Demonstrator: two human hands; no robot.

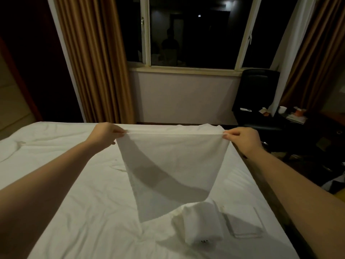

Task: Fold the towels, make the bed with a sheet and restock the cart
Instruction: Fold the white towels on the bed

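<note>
A white towel hangs in the air above the bed, stretched flat between both hands. My left hand pinches its upper left corner and my right hand pinches its upper right corner. The towel's lower edge dangles just over the white bed sheet. Below it on the bed lies a rolled or loosely folded white towel. Beside that, to the right, rests a flat folded white towel.
The bed's right edge runs diagonally along a dark wooden frame. A black chair and a dark side table with a cup stand at the right. Brown curtains flank a dark window beyond the bed.
</note>
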